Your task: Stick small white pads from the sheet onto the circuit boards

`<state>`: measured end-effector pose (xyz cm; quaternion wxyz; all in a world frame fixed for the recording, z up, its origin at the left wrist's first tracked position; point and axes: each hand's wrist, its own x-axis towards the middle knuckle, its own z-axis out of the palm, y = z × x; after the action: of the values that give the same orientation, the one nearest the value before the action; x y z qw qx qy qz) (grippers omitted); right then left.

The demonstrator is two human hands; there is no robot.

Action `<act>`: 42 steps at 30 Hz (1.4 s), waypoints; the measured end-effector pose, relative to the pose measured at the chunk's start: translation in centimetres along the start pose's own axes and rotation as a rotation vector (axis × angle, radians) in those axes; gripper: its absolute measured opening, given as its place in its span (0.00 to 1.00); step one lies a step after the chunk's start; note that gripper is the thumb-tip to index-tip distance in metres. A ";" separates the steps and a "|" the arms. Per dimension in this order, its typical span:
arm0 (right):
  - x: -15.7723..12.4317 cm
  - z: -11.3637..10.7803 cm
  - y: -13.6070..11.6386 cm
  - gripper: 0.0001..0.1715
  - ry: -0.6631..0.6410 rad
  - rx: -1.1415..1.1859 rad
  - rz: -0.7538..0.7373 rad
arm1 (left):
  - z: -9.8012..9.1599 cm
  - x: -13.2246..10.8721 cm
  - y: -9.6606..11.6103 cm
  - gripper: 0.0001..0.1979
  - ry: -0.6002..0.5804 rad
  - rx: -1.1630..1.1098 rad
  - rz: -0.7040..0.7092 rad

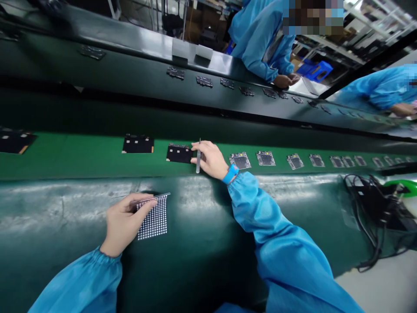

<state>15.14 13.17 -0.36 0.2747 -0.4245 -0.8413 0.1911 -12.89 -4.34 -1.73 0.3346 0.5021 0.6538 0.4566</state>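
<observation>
While the left hand [119, 224] pinches a sheet of white dots [153, 222] along its upper edge, thumb on the near side, the right hand [213, 160] reaches forward with its fingers curled around metal tweezers [198, 163]. The tweezers stand almost upright across the fingers, and the thumb and fingertips meet the right edge of a black panel [180, 153]; whether they grip it or only touch it, I cannot tell. That panel lies flat on the green belt [78, 161], with small pale squares on its dark face. A blue wristband [230, 174] circles the right wrist, just beyond the gathered cuff of a blue sleeve [276, 234]. The dotted sheet hangs above the dark green worktop [202, 269], nearer the body than the belt. To the left of the touched panel lies a second black panel [137, 144], and well apart from that a third [16, 142], partly out of view. Just right of the right hand begins a row of circuit boards, the nearest board [240, 160] beside the wrist. Black cables [368, 234] bunch at the worktop's right end. Across the line, more boards lie on a far belt [130, 71], where a co-worker in blue [263, 52] leans with both hands close together. Another blue-sleeved person [374, 89] sits farther right.
</observation>
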 end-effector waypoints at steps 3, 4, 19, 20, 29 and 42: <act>-0.1 0.9 0.5 0.20 -0.081 -0.112 -0.059 | 0.1 0.1 -0.1 0.10 -0.007 -0.004 0.000; -0.1 0.9 0.6 0.20 -0.074 -0.111 -0.059 | 0.1 0.1 -0.1 0.09 -0.009 -0.004 -0.001; 8.4 5.9 -4.4 0.24 -0.158 -0.078 -0.137 | 0.6 0.5 -0.1 0.08 -0.030 -0.052 0.022; 8.7 6.7 -4.0 0.23 -0.174 -0.100 -0.118 | 0.6 0.5 -0.1 0.07 -0.032 -0.054 0.022; 11.5 4.8 -8.4 0.21 -0.097 0.084 -0.260 | 0.6 0.5 0.5 0.06 -0.043 -0.085 0.007; 0.3 2.9 -10.5 0.16 -0.273 0.663 -0.075 | 0.5 0.7 0.4 0.09 -0.055 -0.152 0.011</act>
<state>6.78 7.25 3.25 0.2893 -0.2518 -0.7776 0.4982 -12.51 -3.51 -1.52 0.3870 0.4914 0.6050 0.4927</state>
